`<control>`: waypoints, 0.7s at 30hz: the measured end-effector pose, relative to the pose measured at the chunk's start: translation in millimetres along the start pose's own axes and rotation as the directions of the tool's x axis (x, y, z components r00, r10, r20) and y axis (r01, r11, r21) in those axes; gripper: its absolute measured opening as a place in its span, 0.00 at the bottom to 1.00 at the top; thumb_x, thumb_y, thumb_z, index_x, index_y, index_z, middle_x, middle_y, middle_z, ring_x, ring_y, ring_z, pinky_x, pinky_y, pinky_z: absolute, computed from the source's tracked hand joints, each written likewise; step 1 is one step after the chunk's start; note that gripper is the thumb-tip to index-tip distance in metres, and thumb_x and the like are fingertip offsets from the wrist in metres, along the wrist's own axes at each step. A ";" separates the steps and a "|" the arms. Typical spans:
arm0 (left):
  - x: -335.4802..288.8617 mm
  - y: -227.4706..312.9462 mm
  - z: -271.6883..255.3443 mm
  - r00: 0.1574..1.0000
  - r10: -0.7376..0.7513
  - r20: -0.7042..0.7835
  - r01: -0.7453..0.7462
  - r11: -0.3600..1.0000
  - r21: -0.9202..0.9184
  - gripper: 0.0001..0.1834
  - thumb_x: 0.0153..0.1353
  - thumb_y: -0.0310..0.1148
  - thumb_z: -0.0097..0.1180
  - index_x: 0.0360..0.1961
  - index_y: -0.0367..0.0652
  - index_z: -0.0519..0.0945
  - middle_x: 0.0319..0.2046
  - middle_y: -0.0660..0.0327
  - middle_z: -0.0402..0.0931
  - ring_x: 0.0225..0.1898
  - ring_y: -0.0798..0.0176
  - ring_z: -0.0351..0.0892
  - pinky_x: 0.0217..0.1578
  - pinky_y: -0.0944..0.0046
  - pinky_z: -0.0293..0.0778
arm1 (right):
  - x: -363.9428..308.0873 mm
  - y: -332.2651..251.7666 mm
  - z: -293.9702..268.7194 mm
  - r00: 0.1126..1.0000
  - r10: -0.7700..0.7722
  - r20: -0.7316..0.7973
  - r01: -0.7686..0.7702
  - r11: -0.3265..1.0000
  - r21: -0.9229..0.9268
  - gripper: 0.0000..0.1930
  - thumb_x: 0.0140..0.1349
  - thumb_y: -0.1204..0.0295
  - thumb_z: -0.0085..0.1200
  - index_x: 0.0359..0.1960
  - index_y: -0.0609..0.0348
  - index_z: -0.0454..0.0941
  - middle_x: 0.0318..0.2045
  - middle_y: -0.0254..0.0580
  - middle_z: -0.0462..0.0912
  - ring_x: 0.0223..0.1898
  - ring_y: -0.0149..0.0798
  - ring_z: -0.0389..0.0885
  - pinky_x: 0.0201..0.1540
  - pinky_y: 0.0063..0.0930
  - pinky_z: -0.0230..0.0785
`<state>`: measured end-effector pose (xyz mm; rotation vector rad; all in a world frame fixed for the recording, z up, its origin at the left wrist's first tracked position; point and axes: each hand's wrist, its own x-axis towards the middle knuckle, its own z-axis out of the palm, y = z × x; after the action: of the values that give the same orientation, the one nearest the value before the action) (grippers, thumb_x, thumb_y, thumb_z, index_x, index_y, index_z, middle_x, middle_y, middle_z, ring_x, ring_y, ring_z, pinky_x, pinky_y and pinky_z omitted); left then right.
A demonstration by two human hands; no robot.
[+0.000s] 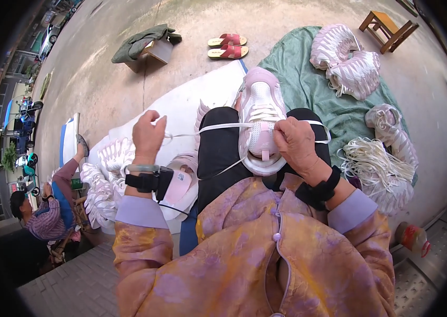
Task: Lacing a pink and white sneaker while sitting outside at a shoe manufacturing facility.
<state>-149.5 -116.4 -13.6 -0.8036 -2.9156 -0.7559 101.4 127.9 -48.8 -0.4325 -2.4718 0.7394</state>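
Note:
A pink and white sneaker (pixel 258 100) rests across my lap between my knees, toe pointing away. White shoelace (pixel 229 126) is threaded through its upper eyelets and stretches left toward my left hand (pixel 148 136). That hand is raised left of the shoe with curled fingers, pinching the far end of the lace, which looks blurred there. My right hand (pixel 295 142) is closed at the right side of the shoe's opening, gripping the lace. A loop of lace sticks out to the right beyond it. What lies under its fingertips is hidden.
Stacked white shoe uppers (pixel 107 164) lie left on a white sheet (pixel 181 100). At right, a green cloth (pixel 297 68) bears more uppers (pixel 347 63) and a laces bundle (pixel 376 164). Beyond are red slippers (pixel 227 51) and a wooden stool (pixel 387 31). A co-worker (pixel 49 216) sits left.

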 end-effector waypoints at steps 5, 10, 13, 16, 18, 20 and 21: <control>-46.9 127.5 45.3 0.850 0.523 -0.063 -0.518 0.809 -0.280 0.10 0.43 0.27 0.60 0.30 0.40 0.75 0.37 0.54 0.74 0.43 0.50 0.71 0.45 0.57 0.66 | 0.6 2.2 -3.9 0.998 -0.056 -0.029 0.053 0.993 -0.108 0.04 0.46 0.72 0.53 0.23 0.54 0.71 0.20 0.38 0.70 0.25 0.42 0.71 0.31 0.36 0.58; -60.2 152.3 73.4 0.678 0.736 -0.002 -0.729 0.671 -0.135 0.10 0.43 0.28 0.56 0.30 0.39 0.76 0.44 0.51 0.71 0.50 0.45 0.66 0.50 0.49 0.61 | 1.3 0.3 0.8 0.996 -0.074 -0.041 0.067 0.988 -0.140 0.05 0.45 0.71 0.54 0.22 0.53 0.70 0.20 0.36 0.68 0.26 0.40 0.70 0.32 0.35 0.56; -61.2 150.8 82.4 0.644 0.761 0.073 -0.764 0.638 0.095 0.10 0.46 0.29 0.53 0.31 0.39 0.76 0.47 0.50 0.70 0.51 0.43 0.65 0.51 0.47 0.59 | 3.3 2.2 4.1 0.994 -0.087 -0.060 0.077 0.985 -0.153 0.05 0.45 0.71 0.54 0.21 0.52 0.70 0.20 0.36 0.68 0.26 0.40 0.70 0.32 0.35 0.55; -63.9 152.8 85.4 0.669 0.736 0.105 -0.743 0.658 0.124 0.10 0.48 0.29 0.50 0.32 0.39 0.76 0.48 0.50 0.70 0.51 0.44 0.65 0.50 0.47 0.60 | 2.8 4.6 6.7 0.994 -0.086 -0.064 0.076 0.986 -0.148 0.05 0.45 0.71 0.54 0.21 0.52 0.70 0.20 0.37 0.69 0.26 0.40 0.71 0.32 0.35 0.55; -65.9 150.2 86.1 0.694 0.715 0.086 -0.719 0.680 0.145 0.10 0.47 0.29 0.50 0.32 0.39 0.76 0.49 0.51 0.69 0.51 0.45 0.65 0.49 0.48 0.60 | 4.4 2.8 6.8 0.995 -0.097 -0.024 0.092 0.981 -0.170 0.05 0.45 0.70 0.54 0.20 0.52 0.70 0.20 0.37 0.69 0.25 0.40 0.71 0.33 0.35 0.55; -65.8 148.8 85.7 0.688 0.720 0.093 -0.724 0.673 0.151 0.10 0.47 0.28 0.50 0.32 0.38 0.76 0.49 0.51 0.69 0.50 0.45 0.66 0.48 0.49 0.61 | 6.1 3.3 7.3 0.994 -0.102 -0.028 0.096 0.979 -0.180 0.05 0.45 0.70 0.54 0.20 0.53 0.70 0.20 0.37 0.69 0.25 0.40 0.71 0.33 0.35 0.55; -65.5 149.0 85.3 0.684 0.723 0.096 -0.728 0.668 0.156 0.10 0.47 0.28 0.50 0.32 0.38 0.76 0.49 0.51 0.69 0.50 0.46 0.66 0.48 0.49 0.61 | 6.0 3.6 7.6 0.993 -0.111 -0.030 0.103 0.976 -0.192 0.05 0.46 0.69 0.54 0.20 0.53 0.70 0.20 0.38 0.70 0.25 0.40 0.71 0.33 0.35 0.55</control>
<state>-11.3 3.3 -31.9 -1.7803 -2.2625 -0.3744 92.8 130.2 -54.0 -0.3758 -2.5156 0.4479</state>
